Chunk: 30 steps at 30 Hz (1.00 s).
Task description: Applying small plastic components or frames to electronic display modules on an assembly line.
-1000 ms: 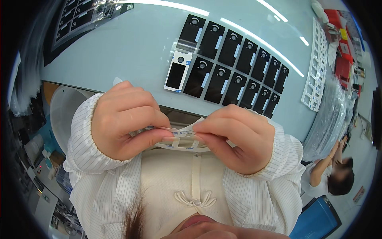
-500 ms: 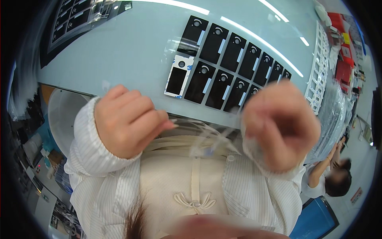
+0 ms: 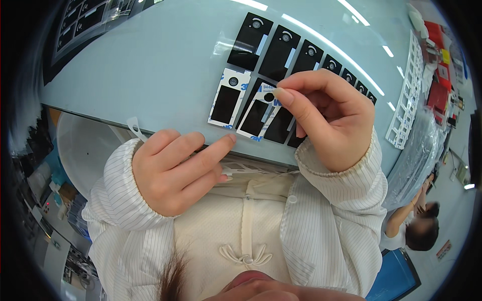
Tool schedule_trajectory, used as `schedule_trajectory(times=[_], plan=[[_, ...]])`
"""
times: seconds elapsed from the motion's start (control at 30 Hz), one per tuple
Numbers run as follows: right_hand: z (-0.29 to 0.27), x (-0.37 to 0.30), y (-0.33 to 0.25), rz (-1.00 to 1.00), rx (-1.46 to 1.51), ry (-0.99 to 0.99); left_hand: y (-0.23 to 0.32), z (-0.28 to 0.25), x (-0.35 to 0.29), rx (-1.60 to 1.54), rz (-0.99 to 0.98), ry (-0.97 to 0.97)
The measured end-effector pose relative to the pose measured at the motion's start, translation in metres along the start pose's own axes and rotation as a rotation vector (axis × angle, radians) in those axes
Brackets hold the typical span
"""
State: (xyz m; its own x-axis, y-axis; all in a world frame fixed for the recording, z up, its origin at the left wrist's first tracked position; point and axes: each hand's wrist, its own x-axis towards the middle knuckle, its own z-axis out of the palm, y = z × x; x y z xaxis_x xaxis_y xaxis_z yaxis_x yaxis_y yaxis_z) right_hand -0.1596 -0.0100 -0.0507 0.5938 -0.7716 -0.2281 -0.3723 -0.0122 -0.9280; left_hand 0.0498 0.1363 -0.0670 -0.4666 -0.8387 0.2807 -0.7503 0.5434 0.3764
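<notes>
The right hand point(image 3: 335, 118) is hovering over the near row on the counter point(image 3: 140, 65), pinching a white frame point(image 3: 260, 95) with blue print between thumb and index fingertip; its other fingers are curling toward the palm. The frame is slanting above a black plate point(image 3: 258, 84) close to the counter's near edge, and whether it is touching the plate is impossible to tell. Just left of it, a bordered plate point(image 3: 226, 104) is lying with a similar white border around its black middle. Beyond these, toward the counter's far edge, more black plates point(image 3: 250, 42) are forming a slanting row, each showing a round spot and a pale label.

The left hand point(image 3: 173, 173) is hanging partly curled at the near edge, its index finger reaching toward the frame's lower end. A white lattice strip point(image 3: 258, 168) is showing beside its thumb; whether the hand is gripping it, one cannot tell. A pale scrap point(image 3: 134, 125) is overlapping the near edge left of that hand, above a white bin point(image 3: 80, 150).

At the far left corner, clear-covered sheets point(image 3: 83, 22) are holding black pieces. Along the right edge a white lattice sheet point(image 3: 406, 100) is lying beside clear plastic wrap point(image 3: 414, 150), and another person point(image 3: 424, 231) is appearing past it.
</notes>
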Motion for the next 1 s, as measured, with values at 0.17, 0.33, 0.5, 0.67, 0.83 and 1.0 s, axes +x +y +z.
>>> schedule_trajectory(times=[0.17,0.33,0.5,0.67,0.83,1.0], plan=[[0.001,-0.004,-0.002,-0.037,-0.129,0.005,0.001,0.000,0.000,0.048,0.006,0.002],[0.000,-0.001,0.009,-0.044,-0.137,-0.015,-0.005,0.009,0.001,0.034,0.007,-0.007],[-0.001,-0.001,-0.001,-0.066,-0.133,-0.007,-0.001,-0.003,0.002,0.061,0.000,-0.005],[-0.002,0.000,0.003,-0.077,-0.148,-0.019,-0.004,0.001,0.002,0.051,-0.001,-0.009],[-0.004,-0.001,0.004,-0.104,-0.177,-0.035,-0.001,0.000,0.003,0.051,-0.006,-0.006],[-0.003,-0.003,0.001,-0.050,-0.189,-0.051,-0.001,0.001,0.001,0.056,-0.004,-0.001]])
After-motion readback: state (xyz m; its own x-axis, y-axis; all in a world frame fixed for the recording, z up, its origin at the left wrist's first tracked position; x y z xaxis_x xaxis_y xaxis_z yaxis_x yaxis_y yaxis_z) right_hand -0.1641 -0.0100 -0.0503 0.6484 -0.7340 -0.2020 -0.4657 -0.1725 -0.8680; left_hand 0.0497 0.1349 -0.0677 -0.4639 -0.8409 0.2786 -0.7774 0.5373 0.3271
